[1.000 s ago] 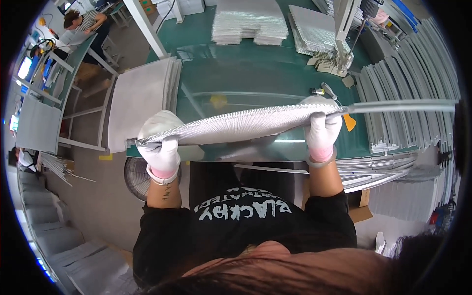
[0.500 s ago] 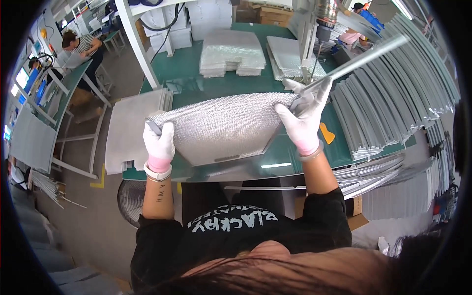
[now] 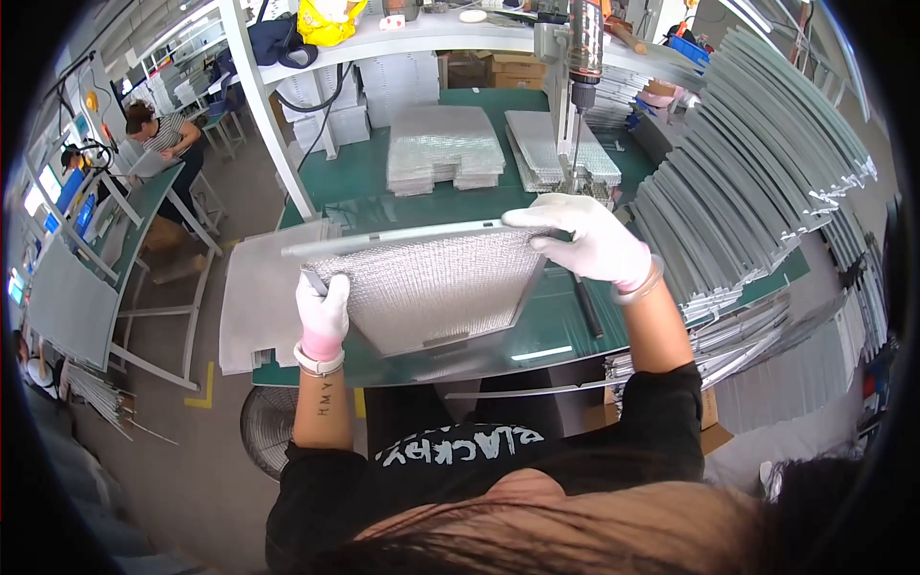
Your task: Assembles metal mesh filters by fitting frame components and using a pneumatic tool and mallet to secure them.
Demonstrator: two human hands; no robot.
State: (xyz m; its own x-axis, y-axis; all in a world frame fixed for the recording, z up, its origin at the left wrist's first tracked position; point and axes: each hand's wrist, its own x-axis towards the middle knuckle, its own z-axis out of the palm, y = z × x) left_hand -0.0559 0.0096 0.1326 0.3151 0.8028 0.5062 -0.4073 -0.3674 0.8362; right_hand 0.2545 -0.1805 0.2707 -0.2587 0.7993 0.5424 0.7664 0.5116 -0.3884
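Both of my hands wear white gloves and hold a silvery metal mesh panel (image 3: 431, 287) above the green worktable (image 3: 565, 331). My left hand (image 3: 323, 311) grips the panel's near left corner. At the far right corner my right hand (image 3: 586, 240) presses on a long grey metal strip (image 3: 393, 237) that runs along the panel's far edge. The panel lies almost flat, its face turned up toward me.
Stacks of mesh panels (image 3: 443, 146) sit at the back of the table under a drill press (image 3: 581, 57). Fanned grey metal strips (image 3: 757, 192) pile up on the right. A flat mesh stack (image 3: 259, 297) lies left. A seated person (image 3: 158, 134) works far left.
The panel has turned from edge-on to face up and come lower and nearer to me. My right hand has slid onto the far right corner, and the long strip now lies along the far edge.
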